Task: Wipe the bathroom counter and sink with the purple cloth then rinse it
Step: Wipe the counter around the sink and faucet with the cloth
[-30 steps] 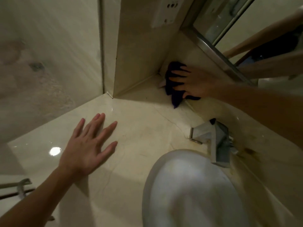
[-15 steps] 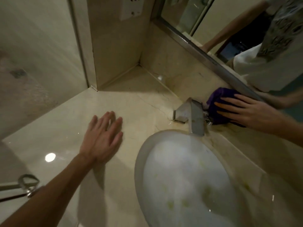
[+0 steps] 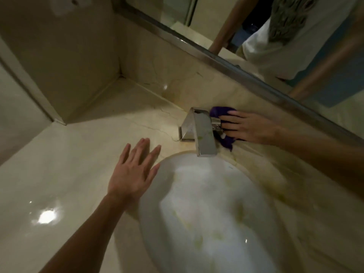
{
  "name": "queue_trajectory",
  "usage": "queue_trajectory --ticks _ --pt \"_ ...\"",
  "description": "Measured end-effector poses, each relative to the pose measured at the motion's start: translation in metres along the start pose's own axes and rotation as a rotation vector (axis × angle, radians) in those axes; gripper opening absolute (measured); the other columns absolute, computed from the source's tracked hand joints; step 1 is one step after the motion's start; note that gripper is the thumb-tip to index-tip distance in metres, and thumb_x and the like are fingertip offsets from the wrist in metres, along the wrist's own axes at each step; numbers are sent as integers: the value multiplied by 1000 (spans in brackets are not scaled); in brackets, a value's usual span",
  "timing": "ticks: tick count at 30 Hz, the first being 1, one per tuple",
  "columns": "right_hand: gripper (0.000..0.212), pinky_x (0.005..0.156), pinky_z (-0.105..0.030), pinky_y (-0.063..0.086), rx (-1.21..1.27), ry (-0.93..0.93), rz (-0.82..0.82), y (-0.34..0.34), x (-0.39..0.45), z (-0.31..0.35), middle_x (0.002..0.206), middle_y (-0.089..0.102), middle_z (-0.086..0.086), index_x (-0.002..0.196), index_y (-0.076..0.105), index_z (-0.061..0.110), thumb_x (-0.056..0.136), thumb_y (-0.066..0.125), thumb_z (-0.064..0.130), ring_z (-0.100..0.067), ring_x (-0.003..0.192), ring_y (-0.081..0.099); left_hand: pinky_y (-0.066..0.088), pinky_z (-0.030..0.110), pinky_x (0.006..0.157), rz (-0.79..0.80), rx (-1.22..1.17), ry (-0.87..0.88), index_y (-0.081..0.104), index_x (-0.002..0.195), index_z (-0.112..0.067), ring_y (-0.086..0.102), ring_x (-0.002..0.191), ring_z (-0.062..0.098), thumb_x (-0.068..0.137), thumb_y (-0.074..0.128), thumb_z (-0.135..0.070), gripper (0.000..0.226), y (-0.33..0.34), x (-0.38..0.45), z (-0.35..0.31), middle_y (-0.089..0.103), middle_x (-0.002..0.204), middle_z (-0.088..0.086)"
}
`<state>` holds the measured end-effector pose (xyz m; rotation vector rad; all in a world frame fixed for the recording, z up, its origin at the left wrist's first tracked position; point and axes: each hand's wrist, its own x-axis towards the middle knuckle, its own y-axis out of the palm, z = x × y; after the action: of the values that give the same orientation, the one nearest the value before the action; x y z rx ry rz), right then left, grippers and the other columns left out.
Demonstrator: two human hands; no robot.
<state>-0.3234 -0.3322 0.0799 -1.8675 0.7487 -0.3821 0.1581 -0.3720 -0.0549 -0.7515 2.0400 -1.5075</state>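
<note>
Two-hand status

My right hand (image 3: 250, 127) presses the purple cloth (image 3: 218, 111) with straight fingers onto the table's back edge, against the chrome faucet (image 3: 201, 133). My left hand (image 3: 134, 174) is spread wide on the table (image 3: 69, 174), beside the sink (image 3: 149, 203) rim.

Cloth (image 3: 220, 111) lies right of the faucet (image 3: 202, 133), which overhangs the sink (image 3: 155, 223) in the counter (image 3: 69, 174)
</note>
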Motion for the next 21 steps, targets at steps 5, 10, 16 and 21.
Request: queue_trajectory --ticks 5,10,16,21 --pt "33 117 -45 29 225 602 -3 29 76 125 119 72 -14 108 76 7 94 53 27 -34 123 60 2 48 128 7 0 -5 -5 159 -39 -13 156 14 102 4 -61 62 -1 1 -1 -3 170 3" --pt "39 112 -53 40 544 1058 -288 35 114 196 132 66 -15 126 68 11 95 49 25 -33 125 58 5 49 127 -4 -14 -7 1 159 -39 -6 157 15 101 9 -61 63 -3 0 -5 4 170 5" --pt "47 122 -49 23 371 1048 -45 38 68 196 154 47 1 146 45 37 103 40 54 -26 150 29 3 48 127 11 -22 -1 -1 158 -43 -8 157 13 100 5 -62 62 -4 -1 -2 4 170 3" --pt "51 115 -57 32 207 1439 62 27 -37 263 152 51 -6 147 50 26 103 44 51 -35 148 34 3 48 127 3 -27 -7 2 159 -42 -4 157 15 99 6 -62 63 -6 -3 -4 7 170 5"
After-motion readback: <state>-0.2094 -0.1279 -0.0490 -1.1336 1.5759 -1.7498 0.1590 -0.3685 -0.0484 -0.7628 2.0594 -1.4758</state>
